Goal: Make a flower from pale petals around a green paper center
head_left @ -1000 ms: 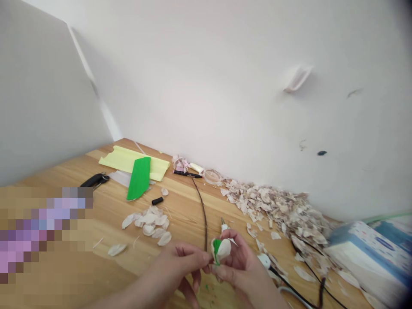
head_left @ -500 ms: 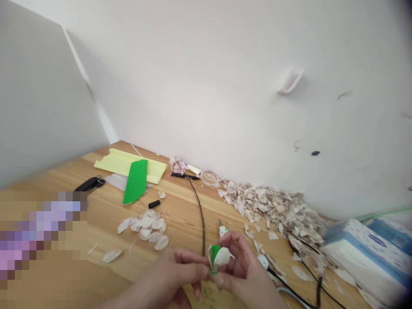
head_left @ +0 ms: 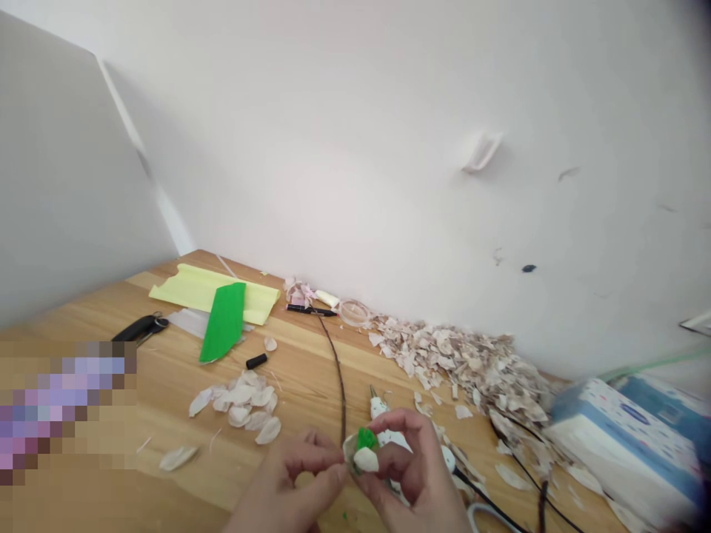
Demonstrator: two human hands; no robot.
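Observation:
A small handmade flower with pale petals round a crinkled green centre is held between my two hands. The fingertips of my left hand pinch it at its left edge, near the base. My right hand grips it from the right, thumb low and curled fingers above and behind. Under the right hand lies a white patterned glue gun, partly covered by the fingers. A thin brown twig runs across the table and reaches up to the flower; whether they are joined is hidden.
Loose pale petals lie left of centre, beside a black cap. Farther back are green crepe paper, a yellow sheet, black-handled scissors and a pen. Dried petals heap along the wall; a tissue pack sits right.
The flower has been turned and tipped in my fingers, so its green centre now faces upward. My right fingers have shifted round it. The whole view has moved slightly.

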